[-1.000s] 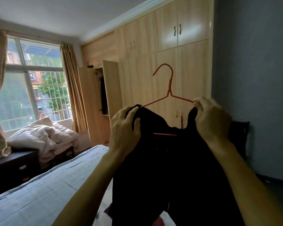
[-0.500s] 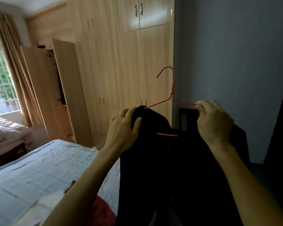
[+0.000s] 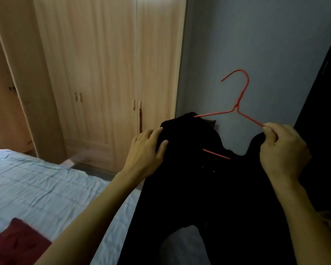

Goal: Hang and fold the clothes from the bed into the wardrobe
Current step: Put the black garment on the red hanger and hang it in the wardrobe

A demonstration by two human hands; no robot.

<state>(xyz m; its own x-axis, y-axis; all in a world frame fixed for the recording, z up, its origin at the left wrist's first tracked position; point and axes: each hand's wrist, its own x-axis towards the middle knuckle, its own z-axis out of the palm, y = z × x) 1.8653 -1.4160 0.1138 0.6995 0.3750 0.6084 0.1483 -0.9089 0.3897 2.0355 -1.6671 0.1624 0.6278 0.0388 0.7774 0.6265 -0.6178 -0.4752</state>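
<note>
A black garment (image 3: 208, 188) hangs in front of me on a red wire hanger (image 3: 237, 108), whose hook points up and left. My left hand (image 3: 147, 150) grips the garment's left shoulder over the hanger's arm. My right hand (image 3: 281, 148) pinches the right shoulder's fabric and the hanger's right arm. The hanger's lower bar shows red in the neck opening. The wooden wardrobe (image 3: 103, 73) stands ahead on the left, with one door (image 3: 13, 73) open at the far left edge.
The bed (image 3: 36, 188) with a light blue sheet lies at lower left. A dark red garment (image 3: 17, 243) lies on its near corner. A grey wall (image 3: 256, 44) is straight ahead, and something dark (image 3: 325, 111) fills the right edge.
My view has swung right and down: the window and curtains have left the frame. The hanger with the black garment has tilted, its right end lower, still held by both hands.
</note>
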